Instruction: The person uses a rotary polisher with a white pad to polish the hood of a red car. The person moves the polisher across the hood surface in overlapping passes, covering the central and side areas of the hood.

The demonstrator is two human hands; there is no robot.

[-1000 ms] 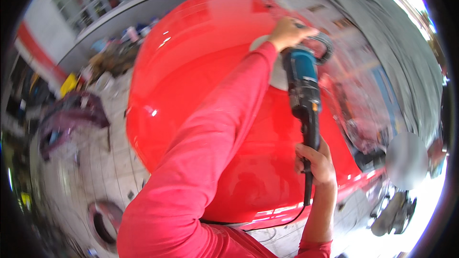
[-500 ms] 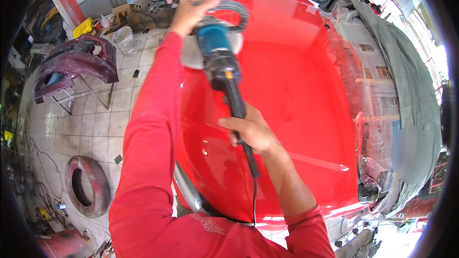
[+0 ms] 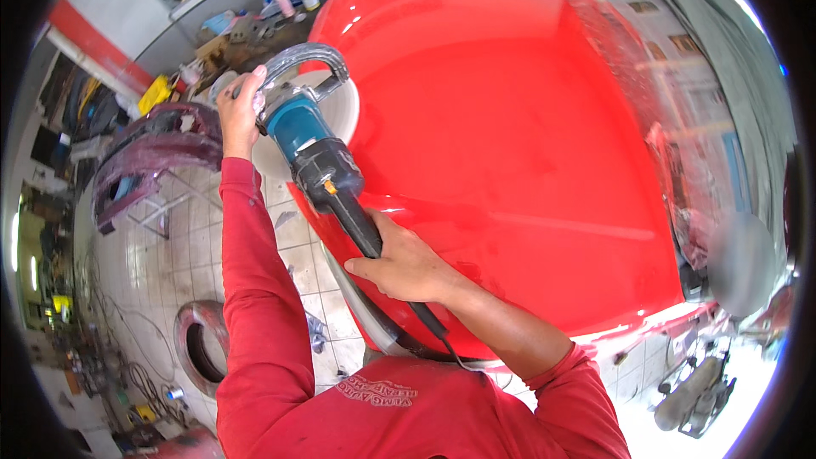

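Both my hands hold a teal and black corded polisher (image 3: 299, 125). My left hand (image 3: 240, 116) is closed on the grey loop handle (image 3: 293, 58) at its head. Wrapped round the long black rear grip is my right hand (image 3: 406, 262). The round whitish pad (image 3: 342, 112) under the polisher head is at the left edge of a glossy red car hood (image 3: 510, 136), and part of it juts out past that edge. Whether the pad touches the paint, I cannot tell. A black cord (image 3: 450, 347) runs from the grip toward my red shirt.
Left of the car, a purple bumper (image 3: 140, 157) rests on a metal stand, with a tire (image 3: 187, 348) lower on the tiled floor. Several bottles (image 3: 286, 5) line the back wall. Newspaper and a grey cover (image 3: 735, 85) mask the car's right part. Machinery (image 3: 690, 395) stands lower right.
The polisher has moved left and toward me, from over the hood to its left edge, with both hands still on it. The head view has shifted too.
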